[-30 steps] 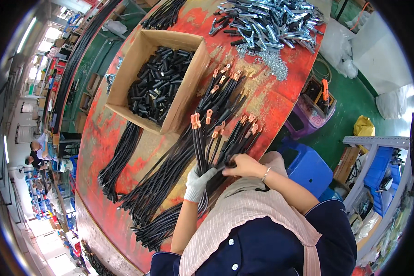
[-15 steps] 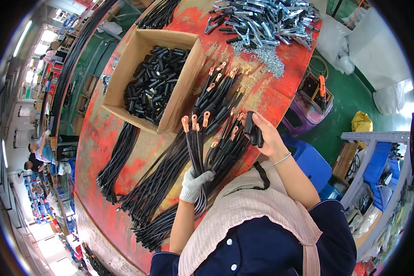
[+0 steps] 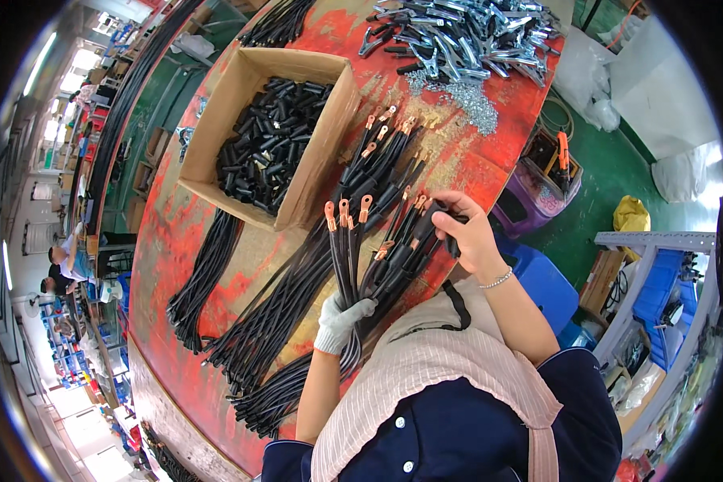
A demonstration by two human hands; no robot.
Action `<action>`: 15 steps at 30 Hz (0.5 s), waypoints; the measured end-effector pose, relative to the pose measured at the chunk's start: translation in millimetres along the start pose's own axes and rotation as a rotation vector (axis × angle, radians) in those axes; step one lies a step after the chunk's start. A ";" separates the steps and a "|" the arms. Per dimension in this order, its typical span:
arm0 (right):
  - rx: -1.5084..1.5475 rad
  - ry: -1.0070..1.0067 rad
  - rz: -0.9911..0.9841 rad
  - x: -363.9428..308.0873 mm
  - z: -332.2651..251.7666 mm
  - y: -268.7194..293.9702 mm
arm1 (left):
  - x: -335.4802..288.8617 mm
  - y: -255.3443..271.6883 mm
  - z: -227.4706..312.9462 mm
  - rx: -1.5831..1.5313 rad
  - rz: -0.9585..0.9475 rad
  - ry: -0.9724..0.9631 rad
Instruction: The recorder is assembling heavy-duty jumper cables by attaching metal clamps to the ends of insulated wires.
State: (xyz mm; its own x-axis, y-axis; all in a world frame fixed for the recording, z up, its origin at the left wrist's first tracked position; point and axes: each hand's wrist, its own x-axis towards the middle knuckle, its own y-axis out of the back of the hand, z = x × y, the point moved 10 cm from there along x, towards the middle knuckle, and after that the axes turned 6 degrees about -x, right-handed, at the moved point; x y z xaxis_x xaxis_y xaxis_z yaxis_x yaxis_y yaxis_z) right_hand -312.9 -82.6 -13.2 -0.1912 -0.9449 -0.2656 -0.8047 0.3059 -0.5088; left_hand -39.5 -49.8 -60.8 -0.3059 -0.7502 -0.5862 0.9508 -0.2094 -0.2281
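My left hand point(image 3: 343, 321), in a white knit glove, is closed around several black cables point(image 3: 343, 273) whose copper ring lugs point(image 3: 344, 210) stand up above the fist. To the right, my bare right hand point(image 3: 472, 241) pinches a few black tubular sleeves point(image 3: 453, 241) between thumb and fingers. Its fingertips are beside the lug ends of other cables point(image 3: 394, 269) in the near bundle; whether a sleeve sits over a lug there I cannot make out. Farther away on the table lies another bundle of lugged cables point(image 3: 377, 165).
A cardboard box point(image 3: 329, 136) full of black sleeves stands at the left on the red, worn table point(image 3: 257, 281). Metal clamps point(image 3: 466, 40) are heaped at the far edge beside small metal pieces point(image 3: 466, 100). A blue stool point(image 3: 538, 281) and a metal shelf point(image 3: 659, 239) stand at the right.
My right hand has moved slightly left, bringing the sleeves up to the cable lugs, and its fingers have shifted around them. My left hand keeps its grip, with the lugs tilted slightly right.
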 end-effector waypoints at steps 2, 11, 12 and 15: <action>-0.204 -0.031 -0.113 -4.2 5.0 -3.1 | 0.4 -1.3 -0.2 0.013 0.000 -0.010; -0.930 -0.299 -0.528 -43.5 126.9 -41.0 | 9.6 1.2 0.5 0.091 0.128 -0.079; -1.158 -0.038 -0.566 -43.8 128.0 -41.3 | 12.1 5.1 2.2 0.139 0.153 -0.112; -1.326 -0.075 -0.544 -33.6 112.4 -22.2 | 10.6 19.0 -3.4 0.056 0.180 -0.081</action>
State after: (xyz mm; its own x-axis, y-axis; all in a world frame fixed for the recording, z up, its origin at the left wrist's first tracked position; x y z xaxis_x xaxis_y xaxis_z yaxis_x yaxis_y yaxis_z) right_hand -225.5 -44.5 -85.0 0.3005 -0.8863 -0.3524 -0.6953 -0.4564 0.5551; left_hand -24.9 -59.6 -73.9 -0.1279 -0.8264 -0.5484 0.9917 -0.1004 -0.0800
